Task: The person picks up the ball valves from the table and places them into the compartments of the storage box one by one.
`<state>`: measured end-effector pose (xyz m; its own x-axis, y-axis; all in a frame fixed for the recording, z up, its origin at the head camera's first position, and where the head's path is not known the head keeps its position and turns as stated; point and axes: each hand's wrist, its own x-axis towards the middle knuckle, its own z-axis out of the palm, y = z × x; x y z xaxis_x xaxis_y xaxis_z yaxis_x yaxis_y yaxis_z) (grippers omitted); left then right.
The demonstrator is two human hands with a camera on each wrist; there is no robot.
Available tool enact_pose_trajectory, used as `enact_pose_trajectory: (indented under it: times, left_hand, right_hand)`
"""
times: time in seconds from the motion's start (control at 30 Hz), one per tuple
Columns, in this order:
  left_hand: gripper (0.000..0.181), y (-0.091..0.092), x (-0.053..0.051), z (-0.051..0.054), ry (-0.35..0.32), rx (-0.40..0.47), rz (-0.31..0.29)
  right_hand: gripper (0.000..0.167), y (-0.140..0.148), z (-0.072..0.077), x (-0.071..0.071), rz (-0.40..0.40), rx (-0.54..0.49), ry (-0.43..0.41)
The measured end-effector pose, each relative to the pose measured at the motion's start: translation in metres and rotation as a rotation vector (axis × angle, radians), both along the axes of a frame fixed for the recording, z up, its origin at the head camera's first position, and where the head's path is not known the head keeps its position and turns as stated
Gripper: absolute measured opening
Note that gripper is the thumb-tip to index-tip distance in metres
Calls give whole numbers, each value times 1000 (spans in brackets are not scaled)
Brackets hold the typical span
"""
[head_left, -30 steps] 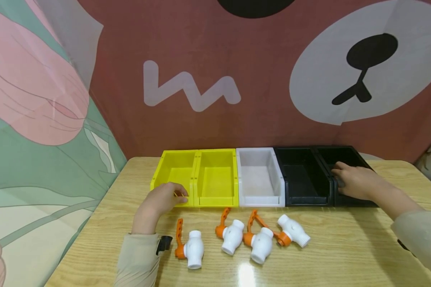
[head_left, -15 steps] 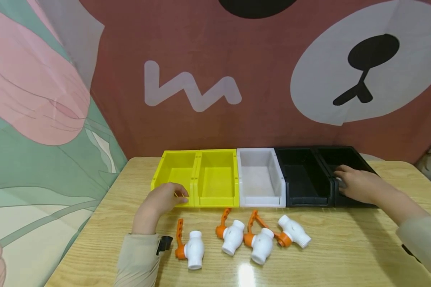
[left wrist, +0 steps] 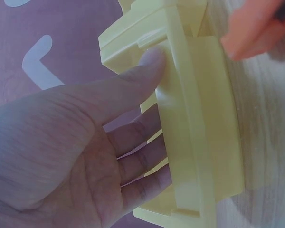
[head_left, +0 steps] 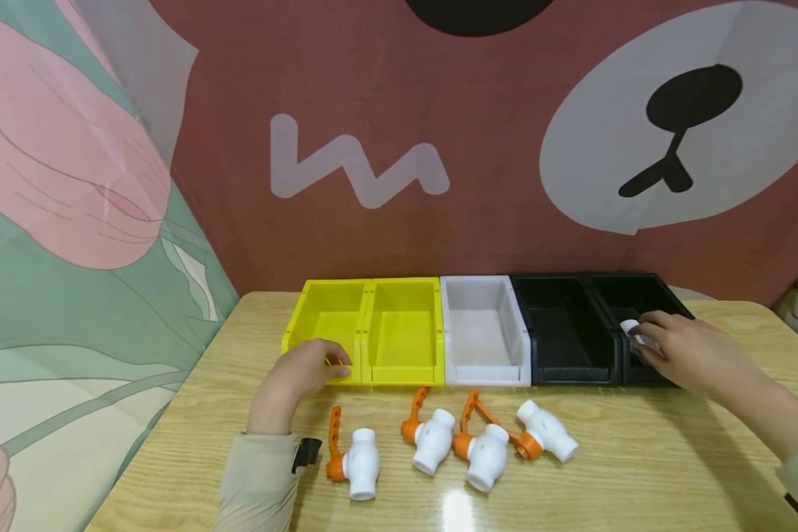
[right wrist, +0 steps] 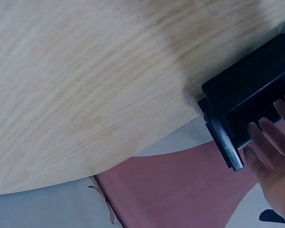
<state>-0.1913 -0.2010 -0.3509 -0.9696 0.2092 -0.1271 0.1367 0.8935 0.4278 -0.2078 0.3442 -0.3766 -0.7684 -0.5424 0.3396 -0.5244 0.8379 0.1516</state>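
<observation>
In the head view my left hand [head_left: 309,368] is at the front of the leftmost yellow bin [head_left: 329,299]. The left wrist view shows its thumb [left wrist: 152,64] against the yellow front wall [left wrist: 183,128], with the other fingers reaching behind that wall. At the far right, my right hand [head_left: 688,347] is over the outer black bin [head_left: 621,292], pinching a white plastic ball valve [head_left: 630,326]. Only part of the valve shows; fingers cover the rest. In the right wrist view the right hand's fingers [right wrist: 268,137] extend over the black bin [right wrist: 249,71], its thumb out of view.
A second yellow bin [head_left: 404,375], a white bin [head_left: 485,374] and another black bin [head_left: 575,375] stand between the hands in one row. Several white ball valves with orange handles, such as the leftmost valve [head_left: 363,465], lie on the wooden table [head_left: 612,488] in front.
My right hand has risen and drawn back to the right within the outer black bin, and the white valve at its fingers shows more plainly. The left hand stays on the yellow bin.
</observation>
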Motion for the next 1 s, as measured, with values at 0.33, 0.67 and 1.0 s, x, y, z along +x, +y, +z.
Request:
enact_pose_trajectory:
  times: [0.33,0.67,1.0]
  left_hand:
    - [9,-1,0,-2,-1,-7,4]
    - [8,0,1,-2,-7,0,3]
    - [9,0,-1,-1,-2,2,-3]
  right_hand:
    - [22,-8,1,21,-110,-64,70]
    - [15,-24,7,41,-132,-124,111]
    - [82,-52,14,58,-21,-141,187]
